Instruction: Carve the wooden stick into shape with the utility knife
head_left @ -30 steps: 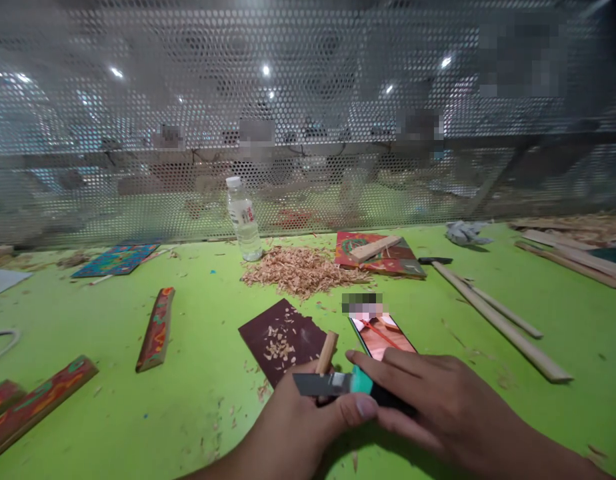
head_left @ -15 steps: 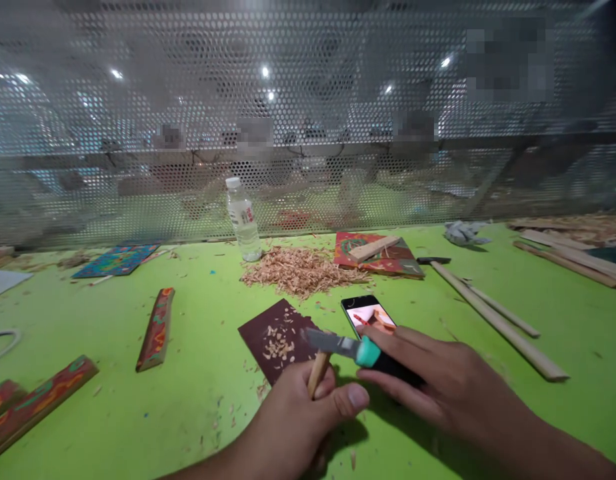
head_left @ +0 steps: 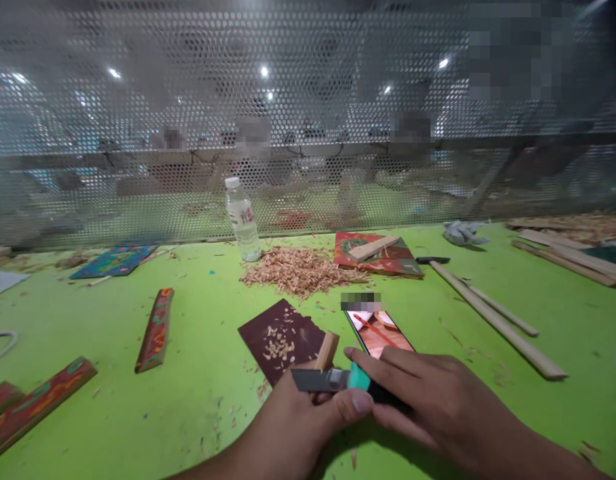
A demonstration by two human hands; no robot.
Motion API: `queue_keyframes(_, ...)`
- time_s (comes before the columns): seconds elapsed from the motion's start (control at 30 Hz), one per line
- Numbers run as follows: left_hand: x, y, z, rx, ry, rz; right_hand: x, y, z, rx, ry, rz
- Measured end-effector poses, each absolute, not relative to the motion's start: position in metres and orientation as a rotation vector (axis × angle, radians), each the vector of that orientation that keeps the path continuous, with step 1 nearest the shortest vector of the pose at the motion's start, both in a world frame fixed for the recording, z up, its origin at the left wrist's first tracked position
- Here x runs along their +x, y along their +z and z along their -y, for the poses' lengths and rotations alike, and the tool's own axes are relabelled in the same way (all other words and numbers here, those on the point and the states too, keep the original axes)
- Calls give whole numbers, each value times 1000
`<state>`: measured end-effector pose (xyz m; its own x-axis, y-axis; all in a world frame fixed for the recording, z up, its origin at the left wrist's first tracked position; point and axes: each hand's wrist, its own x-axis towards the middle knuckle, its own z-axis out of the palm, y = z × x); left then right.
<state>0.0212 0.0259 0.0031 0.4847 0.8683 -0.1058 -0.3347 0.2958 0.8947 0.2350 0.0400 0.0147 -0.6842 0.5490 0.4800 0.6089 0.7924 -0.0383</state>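
Note:
My left hand [head_left: 308, 413] is closed around a small wooden stick [head_left: 328, 350], whose pale end stands up above the fingers. In my right hand [head_left: 428, 393] is a utility knife [head_left: 361, 380] with a black and teal handle. Its wide blade points left and lies across the stick, just above my left thumb. Beneath and behind the hands is a dark brown sheet of sandpaper [head_left: 273, 333] with wood chips on it. A smartphone [head_left: 381, 330] showing a picture lies just beyond my right fingers, which partly cover its lower end.
Wood shavings [head_left: 303, 270] are heaped by a water bottle [head_left: 244, 223]. Behind them runs a perforated metal screen [head_left: 298, 93]. Painted wood strips [head_left: 155, 330] lie left, wooden sticks [head_left: 498, 323] right. A red painted board [head_left: 408, 260] and crumpled paper [head_left: 463, 232] sit at the back.
The knife blade has come down and toward me along the stick, to just above my left thumb. The stick stands up more, and more of the phone screen shows.

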Motion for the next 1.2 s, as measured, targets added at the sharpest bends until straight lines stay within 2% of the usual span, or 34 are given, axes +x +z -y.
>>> queue_keyframes(0.1,24,5,-24,932,955,-577,233,17,-38,-874,-201,2469)
queue_keyframes(0.33,19,0,-22,979,787,-879,240,20,-42,-1029,-59,2266)
queue_keyframes(0.6,21,6,-22,910,768,-878,240,21,-51,-845,44,2447)
queue_keyframes(0.87,24,12,-21,954,845,-929,238,15,-43,-941,-25,2384)
queue_keyframes(1.2,25,12,-24,847,737,-1028,239,17,-46,-1197,82,2090)
